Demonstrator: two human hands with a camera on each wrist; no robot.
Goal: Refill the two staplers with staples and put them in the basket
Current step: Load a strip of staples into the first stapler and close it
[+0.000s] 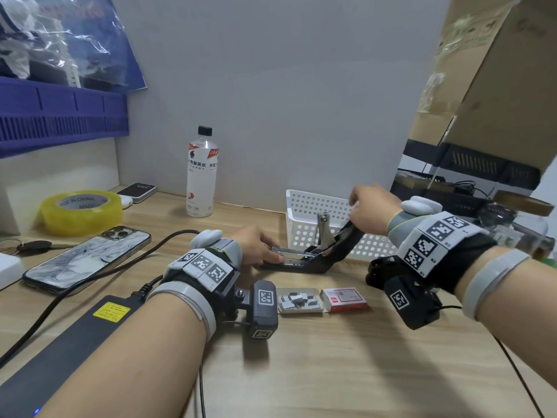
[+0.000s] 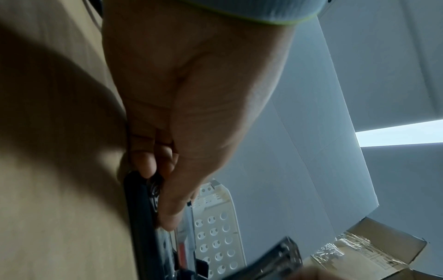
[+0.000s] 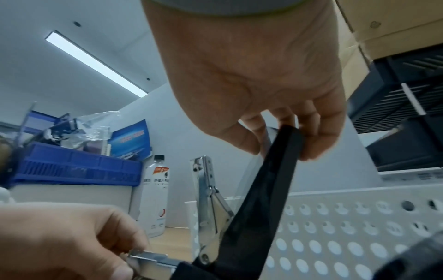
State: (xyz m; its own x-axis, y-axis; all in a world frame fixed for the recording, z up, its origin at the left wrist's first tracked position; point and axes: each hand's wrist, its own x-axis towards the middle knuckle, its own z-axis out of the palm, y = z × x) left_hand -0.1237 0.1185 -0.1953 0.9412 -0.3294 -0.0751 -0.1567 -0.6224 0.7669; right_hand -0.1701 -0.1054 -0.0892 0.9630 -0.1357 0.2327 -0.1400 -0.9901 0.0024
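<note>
A black stapler (image 1: 316, 260) lies on the wooden desk, swung wide open in front of the white perforated basket (image 1: 304, 206). My left hand (image 1: 259, 247) grips the front end of its base and metal staple channel (image 3: 153, 257). My right hand (image 1: 367, 206) pinches the tip of the raised black top cover (image 3: 271, 181) and holds it tilted up to the right. The metal pusher arm (image 3: 207, 191) stands upright between them. An open tray of staple strips (image 1: 298, 301) and a red staple box (image 1: 345, 298) lie near me. I see only one stapler.
A water bottle (image 1: 202, 173) stands behind the stapler by the wall. A phone (image 1: 87, 260), yellow tape roll (image 1: 81, 211), black power brick (image 1: 60, 342) and cables fill the left of the desk. Cardboard box (image 1: 494, 76) and black rack crowd the right.
</note>
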